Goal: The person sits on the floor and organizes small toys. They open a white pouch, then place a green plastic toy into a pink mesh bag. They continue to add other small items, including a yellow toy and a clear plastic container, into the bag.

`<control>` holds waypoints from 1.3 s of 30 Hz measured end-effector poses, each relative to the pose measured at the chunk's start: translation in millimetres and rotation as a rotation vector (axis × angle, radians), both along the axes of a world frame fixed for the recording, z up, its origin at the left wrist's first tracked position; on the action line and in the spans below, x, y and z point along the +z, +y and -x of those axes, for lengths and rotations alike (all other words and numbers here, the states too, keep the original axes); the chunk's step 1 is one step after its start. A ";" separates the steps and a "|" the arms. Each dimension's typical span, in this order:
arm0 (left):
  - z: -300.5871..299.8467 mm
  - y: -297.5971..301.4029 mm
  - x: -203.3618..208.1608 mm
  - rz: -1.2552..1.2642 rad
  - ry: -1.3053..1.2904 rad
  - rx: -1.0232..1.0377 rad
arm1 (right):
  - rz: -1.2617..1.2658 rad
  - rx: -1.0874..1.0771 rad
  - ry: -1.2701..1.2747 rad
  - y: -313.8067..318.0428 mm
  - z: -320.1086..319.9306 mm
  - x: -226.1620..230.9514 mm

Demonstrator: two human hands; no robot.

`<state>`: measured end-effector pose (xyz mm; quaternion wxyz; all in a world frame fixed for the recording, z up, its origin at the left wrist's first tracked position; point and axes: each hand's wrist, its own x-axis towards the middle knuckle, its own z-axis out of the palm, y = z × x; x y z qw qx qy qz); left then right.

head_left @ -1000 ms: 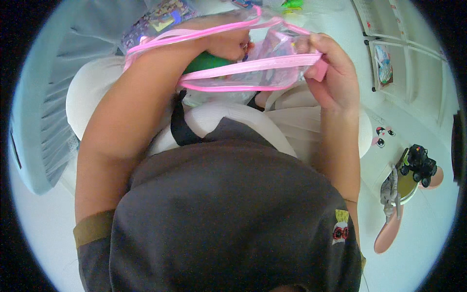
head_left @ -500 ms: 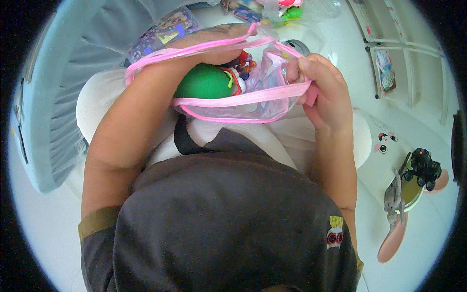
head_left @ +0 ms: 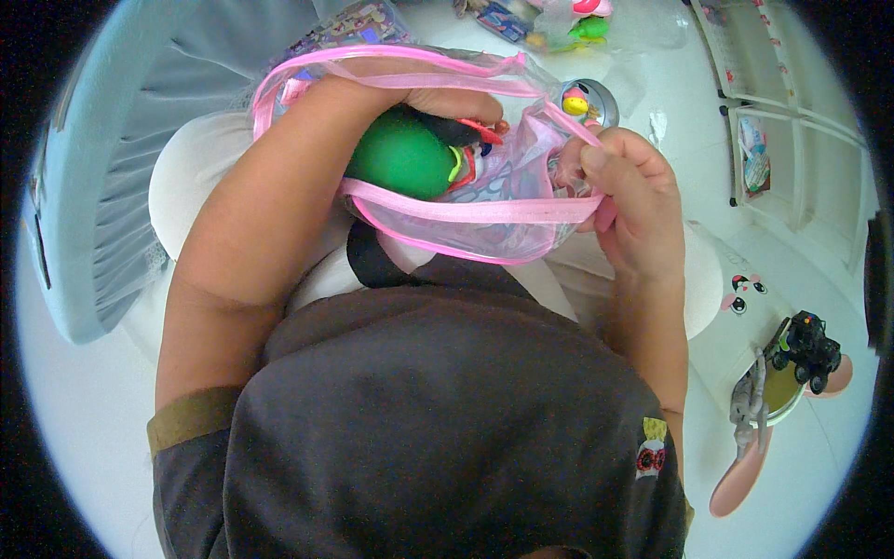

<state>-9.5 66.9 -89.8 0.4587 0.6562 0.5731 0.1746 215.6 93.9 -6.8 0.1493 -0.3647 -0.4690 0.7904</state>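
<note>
My dark shirt (head_left: pixel 447 438) fills the lower view, and a pale blue chair (head_left: pixel 102 186) curves up on my left. Against my chest I hold a clear bag (head_left: pixel 484 200) with pink trim, its mouth tipped open toward me. My left hand (head_left: pixel 447 101) is inside the bag, the forearm passing through the opening; it lies against a green ball (head_left: pixel 402 154), but the plastic and my wrist hide the fingers, so I cannot tell whether they are closed on it. My right hand (head_left: pixel 629 200) is shut tight on the bag's pink rim at the right corner, keeping the mouth stretched. Small red and yellow toys (head_left: pixel 470 154) sit beside the ball inside.

I judge this as the placing step: the ball is in the bag. Next my left hand needs to slide out without snagging the rim, while my right keeps the opening taut.

Off to my right, a black toy truck (head_left: pixel 808 347) rests on a pink-edged tray (head_left: pixel 745 466).
</note>
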 end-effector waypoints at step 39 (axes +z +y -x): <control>-28.0 -11.6 -48.6 -0.013 0.020 -0.384 | -0.230 0.137 0.080 -16.5 -3.8 13.4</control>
